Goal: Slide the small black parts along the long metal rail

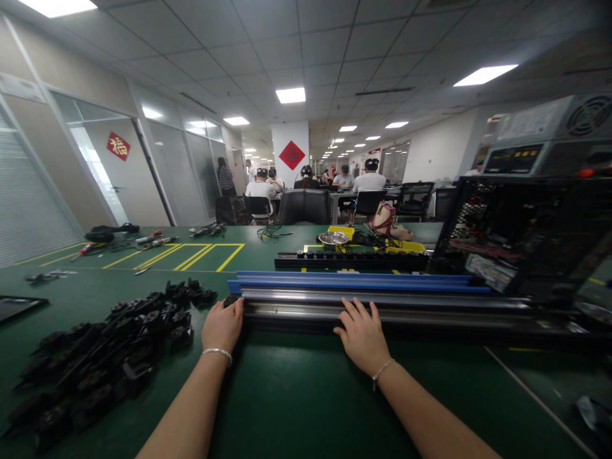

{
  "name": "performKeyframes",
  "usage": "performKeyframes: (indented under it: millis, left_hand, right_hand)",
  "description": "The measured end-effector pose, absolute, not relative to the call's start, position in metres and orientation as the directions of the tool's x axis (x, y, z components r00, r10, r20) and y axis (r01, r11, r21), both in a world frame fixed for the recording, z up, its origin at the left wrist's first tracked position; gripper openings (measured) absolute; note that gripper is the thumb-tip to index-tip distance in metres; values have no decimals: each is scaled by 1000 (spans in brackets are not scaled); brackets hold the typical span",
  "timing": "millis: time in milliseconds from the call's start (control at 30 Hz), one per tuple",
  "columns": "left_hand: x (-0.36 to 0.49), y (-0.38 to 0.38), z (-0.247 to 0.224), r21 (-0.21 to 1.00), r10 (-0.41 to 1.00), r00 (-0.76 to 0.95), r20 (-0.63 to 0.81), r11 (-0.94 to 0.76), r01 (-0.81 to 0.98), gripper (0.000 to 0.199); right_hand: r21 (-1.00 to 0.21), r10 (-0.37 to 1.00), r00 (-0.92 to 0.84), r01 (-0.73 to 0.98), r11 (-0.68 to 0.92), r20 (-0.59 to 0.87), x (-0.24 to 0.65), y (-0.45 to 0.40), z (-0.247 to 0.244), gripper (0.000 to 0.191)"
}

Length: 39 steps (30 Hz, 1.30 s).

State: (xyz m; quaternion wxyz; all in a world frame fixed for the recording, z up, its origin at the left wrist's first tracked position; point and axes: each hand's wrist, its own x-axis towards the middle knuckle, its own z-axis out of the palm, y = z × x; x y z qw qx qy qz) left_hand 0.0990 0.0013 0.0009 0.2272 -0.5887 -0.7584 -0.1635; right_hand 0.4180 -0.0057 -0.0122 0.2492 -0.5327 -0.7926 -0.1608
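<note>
Fingers spread, the right hand rests on the long rail lying across the green counter, in front of both hands. Over at its left end, the left hand pinches a small black part. Just beyond the hands runs a blue strip; left of them sprawls a pile of black parts, and well right stands an open computer case.

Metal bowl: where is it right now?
In the head view, the metal bowl sits beyond the blue rail, slightly right of centre, beside a yellow tray.
</note>
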Motion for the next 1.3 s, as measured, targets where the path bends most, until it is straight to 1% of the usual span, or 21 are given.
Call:
performKeyframes:
  millis: [100,233,300,467,867,1300]
  left_hand:
    - [102,-1,5,41,828,-256,499,273,961,54]
    - [105,-4,12,141,846,-355,397,326,935,53]
    - [105,-5,14,166,849,-380,366,342,925,52]
    - [102,-5,15,170,856,-374,358,334,927,50]
    - [92,-4,13,172,830,-392,396,352,920,54]
    - [86,-5,13,151,821,-370,435,338,929,45]
  right_hand:
    - [-12,765,-307,925,380,566,418,-6,-12,15]
    - [-3,763,-312,925,381,566,418,-6,-11,15]
    - [1,762,-315,924,381,566,418,-6,-11,15]
    - [7,757,-317,924,383,571,418,-6,-11,15]
    - [3,751,-317,922,386,579,418,-6,-13,14]
    - [13,752,-320,924,383,576,418,-6,-11,15]
